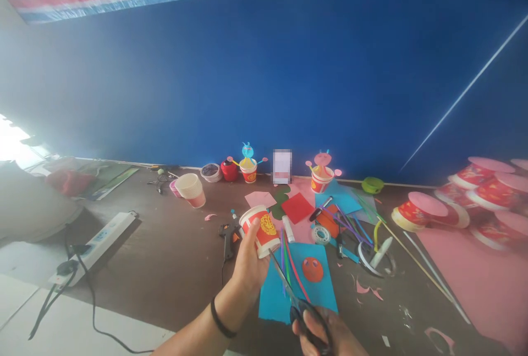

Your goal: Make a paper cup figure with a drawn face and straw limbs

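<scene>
Left fingers (252,237) part-hiding cup (267,225), scissors (292,295) indistinct at tip

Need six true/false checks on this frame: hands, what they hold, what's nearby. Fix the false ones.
1. The left hand holds a paper cup. True.
2. That cup is plain white. False: it is red and white with a yellow design.
3. The right hand holds scissors. True.
4. The scissors point well away from the cup. False: their tip is at its lower end; whether they touch is hard to tell.
5. A paper circle lies on a blue sheet. True.
6. That circle is green. False: it is orange.
</scene>
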The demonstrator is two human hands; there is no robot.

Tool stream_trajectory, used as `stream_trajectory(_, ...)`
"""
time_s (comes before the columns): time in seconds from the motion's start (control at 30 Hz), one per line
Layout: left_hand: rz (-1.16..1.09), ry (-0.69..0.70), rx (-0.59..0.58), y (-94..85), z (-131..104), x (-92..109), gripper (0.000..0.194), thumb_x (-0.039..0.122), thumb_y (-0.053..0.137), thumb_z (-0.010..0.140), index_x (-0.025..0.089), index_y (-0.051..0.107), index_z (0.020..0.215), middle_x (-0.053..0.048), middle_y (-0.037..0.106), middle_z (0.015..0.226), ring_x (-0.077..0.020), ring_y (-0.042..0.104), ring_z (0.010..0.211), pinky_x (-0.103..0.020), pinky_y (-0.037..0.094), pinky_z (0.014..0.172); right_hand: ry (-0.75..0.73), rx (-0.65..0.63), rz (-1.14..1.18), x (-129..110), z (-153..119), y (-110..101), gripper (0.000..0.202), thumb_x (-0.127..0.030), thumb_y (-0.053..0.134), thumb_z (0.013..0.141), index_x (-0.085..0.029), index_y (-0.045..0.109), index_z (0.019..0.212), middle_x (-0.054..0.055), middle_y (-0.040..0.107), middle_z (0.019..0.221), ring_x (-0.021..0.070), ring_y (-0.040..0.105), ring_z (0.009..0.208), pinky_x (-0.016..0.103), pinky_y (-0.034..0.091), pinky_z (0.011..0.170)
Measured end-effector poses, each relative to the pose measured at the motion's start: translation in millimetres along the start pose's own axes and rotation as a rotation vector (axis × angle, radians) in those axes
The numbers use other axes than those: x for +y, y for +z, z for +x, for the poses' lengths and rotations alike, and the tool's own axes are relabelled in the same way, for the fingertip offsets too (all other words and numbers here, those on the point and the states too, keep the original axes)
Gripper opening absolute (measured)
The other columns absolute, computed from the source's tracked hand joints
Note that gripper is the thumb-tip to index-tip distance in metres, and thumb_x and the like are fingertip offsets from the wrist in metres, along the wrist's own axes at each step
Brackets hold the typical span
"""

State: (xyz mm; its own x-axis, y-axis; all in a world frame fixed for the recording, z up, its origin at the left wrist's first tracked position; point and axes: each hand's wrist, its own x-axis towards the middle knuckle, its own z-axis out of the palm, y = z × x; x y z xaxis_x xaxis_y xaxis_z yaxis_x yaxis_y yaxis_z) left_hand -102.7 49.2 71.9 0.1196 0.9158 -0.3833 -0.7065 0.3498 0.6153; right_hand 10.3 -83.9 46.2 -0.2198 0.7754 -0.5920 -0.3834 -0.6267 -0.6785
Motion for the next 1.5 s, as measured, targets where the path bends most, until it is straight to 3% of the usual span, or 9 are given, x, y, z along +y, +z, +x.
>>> stream_trajectory(0.1, 0.018, -0.020, 0.042, -1.9, 1.6, 2.4, 0.034, 0.032, 0.069, 0.076, 0.015, 0.063, 0.105, -0.009, 0.069, 0.096, -0.0183, 0.067, 0.071, -0.026, 0.054, 0.055, 0.026, -0.001, -0.001, 1.6, 2.5, 3.3, 0.052, -0.067, 0.063, 0.057, -0.015, 0.061, 0.067, -0.006, 0.043, 0.043, 0.0063, 0.036, 0.040, 0.019, 0.026, 0.045)
stream_trajectory(0.27, 0.061, -0.060, -0.015, -0.6, -10.8, -4.0, 0.033, 0.031, 0.069, 0.075, 0.015, 0.064, 0.103, -0.009, 0.070, 0.096, -0.0207, 0.067, 0.076, -0.027, 0.054, 0.060, -0.414, 0.473, -0.790, -2.8, -2.9, 7.4, 0.022, -0.041, 0.062, 0.069, -0.020, 0.061, 0.063, 0.000, 0.058, 0.051, 0.0135, 0.049, 0.049, 0.024, 0.031, 0.050)
stream_trajectory(0.37, 0.047, -0.073, -0.075, 2.4, -19.2, -10.6, 0.030, 0.033, 0.069, 0.075, 0.015, 0.066, 0.099, -0.010, 0.070, 0.095, -0.0215, 0.067, 0.078, -0.026, 0.054, 0.064, -0.453, 0.529, -0.959, -6.3, -4.6, 5.5, 0.020, -0.040, 0.057, 0.074, -0.022, 0.064, 0.071, 0.001, 0.063, 0.056, 0.0165, 0.054, 0.052, 0.026, 0.033, 0.053)
stream_trajectory(0.6, -0.009, -0.109, -0.096, 1.5, -8.0, -13.2, 0.032, 0.034, 0.067, 0.078, 0.013, 0.064, 0.102, -0.009, 0.070, 0.094, -0.0207, 0.067, 0.077, -0.029, 0.054, 0.066, -0.164, 0.099, -0.109, -4.0, 5.5, 3.4, 0.045, -0.061, 0.066, 0.065, -0.017, 0.056, 0.065, -0.005, 0.049, 0.041, 0.0056, 0.035, 0.035, 0.019, 0.026, 0.038)
stream_trajectory(0.77, -0.095, -0.174, -0.133, 5.1, -4.8, -10.9, 0.030, 0.032, 0.066, 0.079, 0.012, 0.064, 0.101, -0.010, 0.070, 0.094, -0.0193, 0.067, 0.074, -0.027, 0.053, 0.062, 0.059, -0.199, 0.537, 4.3, 9.1, 9.9, 0.046, -0.053, 0.077, 0.061, -0.012, 0.066, 0.079, -0.008, 0.050, 0.046, -0.0010, 0.026, 0.031, 0.015, 0.021, 0.035)
stream_trajectory(1.23, -0.348, -0.270, -0.279, 16.7, -6.7, -12.1, 0.039, 0.043, 0.059, 0.081, 0.011, 0.061, 0.102, -0.010, 0.065, 0.088, -0.0178, 0.064, 0.075, -0.025, 0.052, 0.064, -0.061, -0.755, 0.888, 29.6, 35.0, 25.2, 0.031, -0.046, 0.069, 0.076, -0.017, 0.073, 0.086, -0.014, 0.037, 0.038, -0.0004, 0.018, 0.026, 0.011, 0.018, 0.029)
stream_trajectory(1.33, -0.463, -0.396, -0.354, 22.2, -8.0, -11.0, 0.042, 0.047, 0.060, 0.079, 0.012, 0.059, 0.103, -0.009, 0.064, 0.089, -0.0147, 0.063, 0.075, -0.021, 0.051, 0.065, -0.075, -0.653, 0.863, 38.4, 42.2, 28.8, 0.036, -0.054, 0.071, 0.069, -0.020, 0.074, 0.081, -0.014, 0.034, 0.034, -0.0003, 0.015, 0.023, 0.012, 0.014, 0.026)
stream_trajectory(1.4, -0.500, -0.418, -0.350, 26.9, -5.2, -7.6, 0.043, 0.048, 0.062, 0.078, 0.013, 0.059, 0.103, -0.008, 0.064, 0.089, -0.0136, 0.062, 0.075, -0.020, 0.051, 0.066, -0.101, -0.426, 0.728, 41.5, 40.3, 26.0, 0.046, -0.065, 0.069, 0.061, -0.020, 0.073, 0.072, -0.013, 0.032, 0.032, 0.0003, 0.019, 0.023, 0.011, 0.017, 0.027)
stream_trajectory(1.5, -0.493, -0.286, -0.206, 30.6, 7.4, 3.0, 0.034, 0.044, 0.064, 0.077, 0.017, 0.059, 0.097, -0.006, 0.065, 0.085, -0.0153, 0.064, 0.076, -0.024, 0.053, 0.071, -0.201, -0.095, 0.223, 40.3, 21.5, 10.1, 0.050, -0.071, 0.065, 0.060, -0.022, 0.070, 0.065, -0.006, 0.048, 0.038, 0.0087, 0.049, 0.036, 0.018, 0.039, 0.038)
